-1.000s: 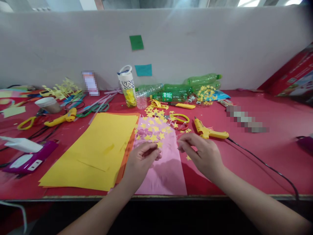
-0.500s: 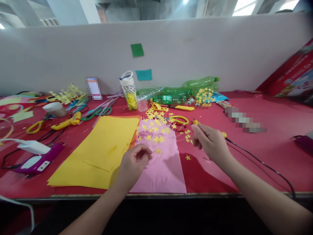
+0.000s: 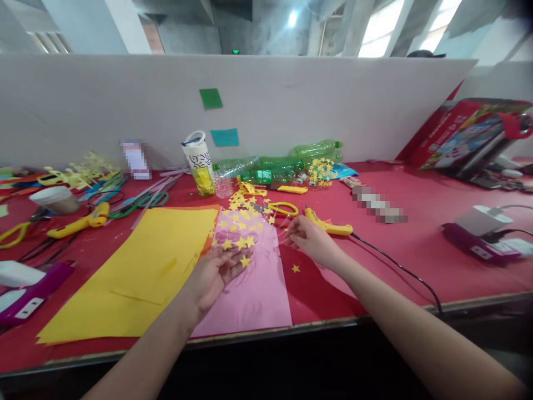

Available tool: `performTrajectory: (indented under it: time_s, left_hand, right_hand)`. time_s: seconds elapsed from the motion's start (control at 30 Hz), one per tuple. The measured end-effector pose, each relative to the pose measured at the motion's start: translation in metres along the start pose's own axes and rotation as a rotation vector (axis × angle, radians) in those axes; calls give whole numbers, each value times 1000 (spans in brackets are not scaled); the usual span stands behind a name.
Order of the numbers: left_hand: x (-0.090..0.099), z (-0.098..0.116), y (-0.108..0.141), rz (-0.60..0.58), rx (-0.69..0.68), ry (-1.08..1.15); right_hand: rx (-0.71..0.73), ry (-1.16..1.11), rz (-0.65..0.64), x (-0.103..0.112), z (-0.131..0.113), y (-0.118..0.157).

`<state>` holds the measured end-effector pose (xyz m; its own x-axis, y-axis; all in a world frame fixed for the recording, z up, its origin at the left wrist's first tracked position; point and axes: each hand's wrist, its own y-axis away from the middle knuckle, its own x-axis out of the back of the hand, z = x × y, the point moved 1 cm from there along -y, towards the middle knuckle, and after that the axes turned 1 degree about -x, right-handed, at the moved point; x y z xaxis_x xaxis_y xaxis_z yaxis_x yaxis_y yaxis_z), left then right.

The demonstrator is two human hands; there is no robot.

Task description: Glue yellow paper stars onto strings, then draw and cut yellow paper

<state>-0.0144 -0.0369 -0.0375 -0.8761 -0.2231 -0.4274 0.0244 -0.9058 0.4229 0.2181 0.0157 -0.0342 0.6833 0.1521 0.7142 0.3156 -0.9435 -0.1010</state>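
My left hand (image 3: pixel 219 272) is palm up over the pink sheet (image 3: pixel 262 300), its fingers loosely curled and apart. A yellow star (image 3: pixel 245 261) shows at its fingertips, apparently on the sheet. To the right, my right hand (image 3: pixel 306 236) has its fingers bent together near the sheet's right edge; faint clear lines show beside them, too thin to tell what they are. More yellow stars (image 3: pixel 241 243) lie scattered beyond my hands, and a lone star (image 3: pixel 295 268) is on the red table. The yellow glue gun (image 3: pixel 333 228) rests just behind my right hand.
Yellow paper (image 3: pixel 137 261) lies at left. Behind are yellow-handled scissors (image 3: pixel 284 209), a yellow cutter (image 3: pixel 291 190), green bottles (image 3: pixel 278 169) and a white-topped cup (image 3: pixel 197 155). Another glue gun (image 3: pixel 81 221) lies at left. Power strips (image 3: pixel 29 297) sit at both sides. A cord (image 3: pixel 400 264) crosses the right side.
The view has swung right. My right hand has left the glue gun's tip and come closer to my left hand. My left hand has turned palm up and its fingers have loosened.
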Motion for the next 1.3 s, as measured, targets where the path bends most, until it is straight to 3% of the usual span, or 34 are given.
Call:
performTrajectory:
  time_s: [0.2,0.27,0.4,0.57,0.67,0.83,1.0,1.13,1.3]
  left_hand:
    - [1,2,-1,45,-35,-74]
    - [5,4,5,9,-61,-153]
    - [5,3,18,-235,75,-480]
    - [-7,-14,28,-528,249,-582]
    - [-19,-26,32,-603,248,-616]
    - [-46,-37,36,-532,165,-538]
    - [-70,-43,35,-417,-100,-352]
    - [-74,-52,33,-375,-194,-359]
    - [-71,-57,29,-317,-180,-326]
  right_hand:
    - [131,268,-206,13,-15,30]
    - [223,481,-232,11,-18,43]
    - [387,812,-222,2,-18,57]
    - [465,888,-201,-8,-13,58]
    - [500,874,-179,-9,-11,54]
    - [495,823,-58,7,-20,51]
    - [558,680,130,13,-33,63]
    - [567,663,145,6,-31,68]
    - [506,524,111,0,-31,71]
